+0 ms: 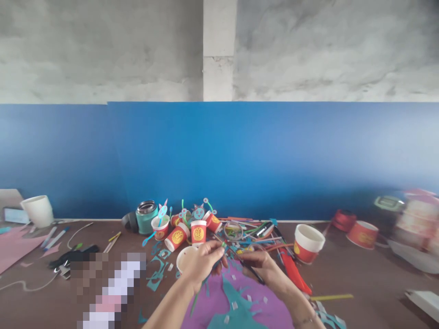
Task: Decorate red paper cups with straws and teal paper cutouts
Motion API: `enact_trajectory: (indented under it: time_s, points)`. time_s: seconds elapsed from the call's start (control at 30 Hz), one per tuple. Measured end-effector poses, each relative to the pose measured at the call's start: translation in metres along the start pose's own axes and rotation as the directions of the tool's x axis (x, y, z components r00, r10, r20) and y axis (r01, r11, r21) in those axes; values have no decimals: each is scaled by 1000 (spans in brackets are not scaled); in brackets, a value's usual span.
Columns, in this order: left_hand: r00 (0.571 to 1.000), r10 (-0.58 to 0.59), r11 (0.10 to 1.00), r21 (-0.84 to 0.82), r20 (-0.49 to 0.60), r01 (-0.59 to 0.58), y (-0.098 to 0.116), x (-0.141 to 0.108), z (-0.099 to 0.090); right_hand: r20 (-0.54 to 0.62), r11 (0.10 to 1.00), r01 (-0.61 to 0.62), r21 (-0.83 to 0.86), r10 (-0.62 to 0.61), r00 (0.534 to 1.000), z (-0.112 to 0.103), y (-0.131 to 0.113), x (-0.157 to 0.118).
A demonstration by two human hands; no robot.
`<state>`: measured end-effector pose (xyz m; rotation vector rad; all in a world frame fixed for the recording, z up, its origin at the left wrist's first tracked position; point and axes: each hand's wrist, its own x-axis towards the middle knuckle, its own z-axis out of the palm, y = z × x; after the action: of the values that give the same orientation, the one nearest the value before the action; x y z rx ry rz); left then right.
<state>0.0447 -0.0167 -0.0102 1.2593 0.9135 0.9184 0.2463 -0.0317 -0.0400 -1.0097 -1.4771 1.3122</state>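
Note:
My left hand [210, 256] is closed, pinching a thin green straw [194, 305] whose lower end hangs below the palm. A short bit of green shows at the fingertips. Close by on the right, my right hand [261, 265] is closed around dark-handled scissors [253, 273], with their narrow tip pointing toward the left fingertips. Fingers hide much of both items. Under the hands lies purple paper [274, 299], partly covered by a cut teal sheet [236, 297] with small white squares on it. A white-rimmed paper bowl [184, 259] sits beside my left hand, partly hidden.
Behind stand decorated red paper cups [198, 232] and a teal jar [147, 218]. Straws and pens lie heaped around a tape roll [233, 231]. Stacked paper bowls [308, 243] are to the right, a white cup [37, 211] far left. A blue panel [219, 160] backs the table.

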Motion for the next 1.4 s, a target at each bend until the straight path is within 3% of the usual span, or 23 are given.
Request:
enact_trajectory:
  time_s: [0.5,0.67,1.03,1.4]
  points:
    - [999,-8,997,-70,44,11,-6,4,1,-6,999,2,-51,-2,1000,9,-3,1]
    - [999,-2,996,-87,41,6,-2,2,3,-6,998,-30,57,30,1000,11,0,2]
    - [999,15,1000,-15,34,-14,-4,5,2,22,994,-26,109,24,999,6,-1,-3]
    - [997,-19,992,-122,78,29,3,1,1,-43,997,-28,71,31,999,-2,4,1]
